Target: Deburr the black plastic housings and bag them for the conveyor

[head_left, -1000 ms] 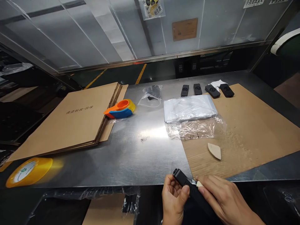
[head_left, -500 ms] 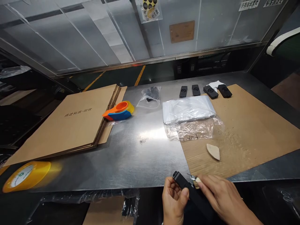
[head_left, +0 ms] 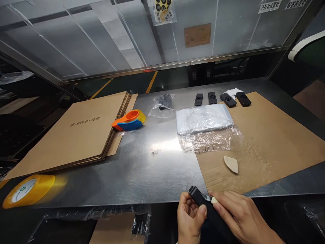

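At the table's front edge, my left hand (head_left: 190, 218) is closed around a black plastic part (head_left: 196, 195), its upper end tilted up to the left. The part's lower end is lost against dark clothing. My right hand (head_left: 240, 211) pinches a small knife-like tool (head_left: 214, 200) with a cream handle and a short metal blade. The blade touches the side of the black part, or lies very close to it. A wedge-shaped beige pad (head_left: 231, 165) lies on the cardboard sheet (head_left: 276, 135) beyond my hands.
Several black plastic pieces (head_left: 212, 98) stand along the back, behind a stack of clear plastic bags (head_left: 204, 118). On the left are flat cardboard boxes (head_left: 81, 128), an orange-and-blue tape dispenser (head_left: 129, 120) and a yellow tape roll (head_left: 29, 190). A small bagged item (head_left: 165, 101) lies mid-table.
The blade has shifted from just above the black part onto or against its side. Both hands have moved only slightly. The things on the table have stayed put.
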### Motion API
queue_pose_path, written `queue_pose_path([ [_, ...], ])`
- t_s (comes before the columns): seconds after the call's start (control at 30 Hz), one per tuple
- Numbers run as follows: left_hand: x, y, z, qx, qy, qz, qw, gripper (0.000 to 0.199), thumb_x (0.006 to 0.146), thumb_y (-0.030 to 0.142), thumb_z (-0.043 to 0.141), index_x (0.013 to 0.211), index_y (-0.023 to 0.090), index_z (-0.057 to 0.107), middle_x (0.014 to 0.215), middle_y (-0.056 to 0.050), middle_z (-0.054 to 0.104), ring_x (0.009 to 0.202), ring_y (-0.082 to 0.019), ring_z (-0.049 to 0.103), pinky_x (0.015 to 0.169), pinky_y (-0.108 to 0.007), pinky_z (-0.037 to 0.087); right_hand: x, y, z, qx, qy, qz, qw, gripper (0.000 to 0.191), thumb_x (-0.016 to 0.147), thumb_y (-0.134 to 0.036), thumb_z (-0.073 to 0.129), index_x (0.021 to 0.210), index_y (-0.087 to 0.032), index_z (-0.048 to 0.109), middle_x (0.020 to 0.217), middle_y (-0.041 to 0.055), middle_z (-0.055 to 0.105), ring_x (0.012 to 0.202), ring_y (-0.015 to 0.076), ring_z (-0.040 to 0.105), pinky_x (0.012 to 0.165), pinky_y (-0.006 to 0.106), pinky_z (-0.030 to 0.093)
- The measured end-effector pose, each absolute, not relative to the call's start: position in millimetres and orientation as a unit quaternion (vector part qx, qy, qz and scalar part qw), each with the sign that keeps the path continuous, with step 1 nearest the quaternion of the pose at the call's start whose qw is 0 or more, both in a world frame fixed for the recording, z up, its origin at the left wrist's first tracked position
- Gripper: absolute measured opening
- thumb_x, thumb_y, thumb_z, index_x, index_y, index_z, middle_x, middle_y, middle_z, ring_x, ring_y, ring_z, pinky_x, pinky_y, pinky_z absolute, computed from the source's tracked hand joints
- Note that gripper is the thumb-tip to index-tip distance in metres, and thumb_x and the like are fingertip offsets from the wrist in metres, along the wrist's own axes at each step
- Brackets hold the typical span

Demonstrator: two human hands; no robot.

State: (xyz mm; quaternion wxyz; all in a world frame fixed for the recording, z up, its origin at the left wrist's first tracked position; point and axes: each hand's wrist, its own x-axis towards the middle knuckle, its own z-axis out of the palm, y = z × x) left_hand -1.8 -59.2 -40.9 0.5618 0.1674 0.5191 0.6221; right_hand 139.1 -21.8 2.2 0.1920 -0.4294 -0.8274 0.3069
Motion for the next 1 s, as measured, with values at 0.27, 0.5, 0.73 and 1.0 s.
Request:
queue_pose_path([
  [0.27, -2, -60, -39, 0.170, 0.519, 0.618, 0.566, 0.043, 0.054, 0.040, 0.079, 0.076, 0.017, 0.050, 0.065, -0.001, 0.057, 0.058, -0.011, 0.052, 0.051, -0.020, 0.039, 140, -24, 0, -0.430, -0.835, 0.285, 0.188, 0.026, 0.094, -0.025, 0.036, 0.110, -0.022, 0.056, 0.079, 0.0034, 0.065, 0.073, 0.0173, 0.062, 0.063, 0.026, 0.047],
  [0.5, 1, -60, -38, 0.153, 0.497, 0.631, 0.575, 0.045, 0.051, 0.041, 0.080, 0.076, 0.017, 0.051, 0.064, -0.001, 0.059, 0.059, -0.012, 0.054, 0.054, -0.021, 0.042, 140, -20, -14, -0.481, -0.812, 0.283, 0.173, 0.025, 0.094, -0.029, 0.036, 0.096, -0.023, 0.060, 0.076, 0.0016, 0.066, 0.069, 0.0163, 0.063, 0.059, 0.024, 0.046],
  [0.73, 1, -59, -46, 0.161, 0.488, 0.623, 0.590, 0.041, 0.055, 0.042, 0.077, 0.077, 0.017, 0.052, 0.063, 0.000, 0.056, 0.052, -0.011, 0.049, 0.046, -0.020, 0.037, 148, -15, -20, -0.510, -0.773, 0.312, 0.213, 0.027, 0.093, -0.032, 0.037, 0.103, -0.025, 0.061, 0.097, 0.0020, 0.069, 0.089, 0.0157, 0.065, 0.074, 0.022, 0.051],
  [1.0, -11, -43, -44, 0.426, 0.608, 0.566, 0.359, 0.050, 0.065, 0.027, 0.065, 0.113, 0.022, 0.055, 0.098, -0.010, 0.060, 0.084, -0.025, 0.053, 0.072, -0.034, 0.041, 230, 33, -54, -0.721, -0.678, 0.052, 0.137, 0.034, 0.092, -0.043, 0.032, 0.110, -0.024, 0.055, 0.096, 0.0051, 0.068, 0.077, 0.0241, 0.066, 0.056, 0.032, 0.051],
])
